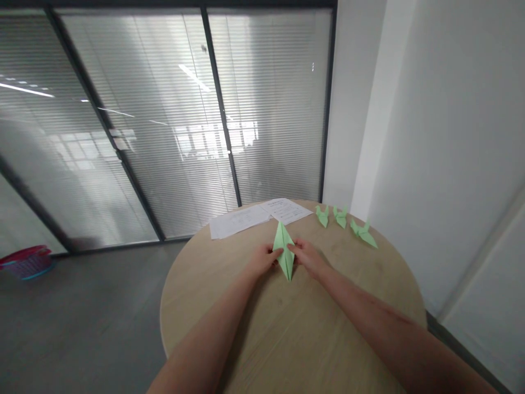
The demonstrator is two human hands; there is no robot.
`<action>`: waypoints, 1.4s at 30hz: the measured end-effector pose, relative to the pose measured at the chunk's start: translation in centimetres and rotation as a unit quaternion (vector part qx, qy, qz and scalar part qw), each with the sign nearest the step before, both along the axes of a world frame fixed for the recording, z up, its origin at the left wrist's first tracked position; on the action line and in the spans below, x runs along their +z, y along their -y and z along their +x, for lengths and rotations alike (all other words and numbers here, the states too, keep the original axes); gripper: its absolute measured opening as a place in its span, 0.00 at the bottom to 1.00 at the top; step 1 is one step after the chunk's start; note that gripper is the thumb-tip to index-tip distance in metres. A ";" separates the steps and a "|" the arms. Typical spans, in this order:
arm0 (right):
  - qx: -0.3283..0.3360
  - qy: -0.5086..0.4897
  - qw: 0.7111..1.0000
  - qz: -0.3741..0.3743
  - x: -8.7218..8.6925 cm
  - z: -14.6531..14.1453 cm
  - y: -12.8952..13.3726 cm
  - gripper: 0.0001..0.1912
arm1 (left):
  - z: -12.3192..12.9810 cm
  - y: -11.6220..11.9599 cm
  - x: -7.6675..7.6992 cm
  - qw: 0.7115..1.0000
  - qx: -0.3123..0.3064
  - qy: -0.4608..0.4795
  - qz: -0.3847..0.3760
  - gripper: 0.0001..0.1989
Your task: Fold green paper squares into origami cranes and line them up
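A green origami paper [284, 241], folded into a long diamond with a crease down its middle, is held above the table between both hands. My left hand [263, 259] pinches its left side, thumb on top and fingers underneath. On the opposite edge my right hand [308, 257] grips it the same way, its thumb near the centre crease. The diamond's points face away from me and toward me. Fingers beneath the paper are mostly hidden.
The round wooden table [197, 295] carries printed white sheets [241, 220] at its far edge. Three folded green paper figures stand at the back right, one being the nearest figure [364, 234]. A red and blue basket [28, 262] sits on the floor at left. Glass panels with blinds [147, 109] rise behind.
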State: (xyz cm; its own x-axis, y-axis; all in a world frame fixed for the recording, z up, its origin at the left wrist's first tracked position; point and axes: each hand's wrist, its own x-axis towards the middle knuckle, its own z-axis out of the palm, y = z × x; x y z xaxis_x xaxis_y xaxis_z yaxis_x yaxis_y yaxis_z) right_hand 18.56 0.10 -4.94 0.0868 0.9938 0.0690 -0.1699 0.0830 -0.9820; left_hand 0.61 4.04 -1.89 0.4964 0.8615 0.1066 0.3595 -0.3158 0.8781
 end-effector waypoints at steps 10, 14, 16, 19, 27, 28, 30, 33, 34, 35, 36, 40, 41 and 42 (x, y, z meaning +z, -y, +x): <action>0.009 0.063 0.998 0.002 -0.1 -0.2 0.0 0.09 | 0.0 -0.2 -0.3 0.999 0.031 0.004 0.044 0.21; 0.016 0.072 0.997 -0.001 0.6 -0.4 0.6 0.08 | 0.4 -0.1 -0.3 0.992 0.095 0.068 0.057 0.15; 0.014 0.080 0.997 -0.008 0.8 -0.5 0.8 0.09 | 0.5 -0.2 -0.3 0.985 0.125 0.098 0.067 0.17; 0.008 0.088 0.996 -0.008 0.7 -0.5 0.7 0.09 | 0.5 -0.3 -0.3 0.981 0.131 0.119 0.078 0.14; 0.023 0.090 0.995 0.024 0.2 -0.3 0.4 0.14 | 0.4 -0.1 -0.2 0.985 0.097 0.132 0.055 0.11; 0.026 0.092 0.995 0.026 0.2 -0.3 0.5 0.15 | 0.4 -0.1 -0.1 0.985 0.093 0.131 0.055 0.11; 0.026 0.099 0.994 0.028 0.2 -0.3 0.5 0.17 | 0.5 0.0 0.0 0.986 0.084 0.133 0.060 0.11; 0.025 0.105 0.994 0.026 0.3 -0.3 0.7 0.18 | 0.7 0.1 0.2 0.986 0.075 0.140 0.059 0.12; 0.025 0.102 0.994 0.025 0.4 -0.3 0.7 0.17 | 0.7 0.2 0.3 0.986 0.073 0.140 0.050 0.14; 0.024 0.098 0.995 0.022 0.4 -0.3 0.7 0.17 | 0.7 0.3 0.4 0.987 0.072 0.140 0.037 0.16; 0.023 0.093 0.995 0.019 0.5 -0.3 0.7 0.16 | 0.7 0.4 0.6 0.987 0.073 0.139 0.021 0.18; 0.020 0.073 0.997 0.009 0.7 -0.3 0.8 0.16 | 0.4 0.6 0.8 0.988 0.047 0.144 -0.027 0.21; 0.020 0.067 0.997 0.009 0.7 -0.3 0.8 0.16 | 0.3 0.6 0.8 0.988 0.033 0.147 -0.030 0.20; 0.020 0.063 0.998 0.012 0.7 -0.3 0.8 0.16 | 0.2 0.6 0.8 0.988 0.022 0.150 -0.029 0.20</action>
State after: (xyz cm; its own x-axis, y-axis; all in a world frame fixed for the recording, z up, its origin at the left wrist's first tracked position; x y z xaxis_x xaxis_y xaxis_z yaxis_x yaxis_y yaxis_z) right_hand 18.23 -0.74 -4.22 0.0354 0.9944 0.0997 -0.0495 0.1014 -0.9936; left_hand 0.86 3.45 -1.05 0.4128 0.8901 0.1929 0.0928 -0.2518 0.9633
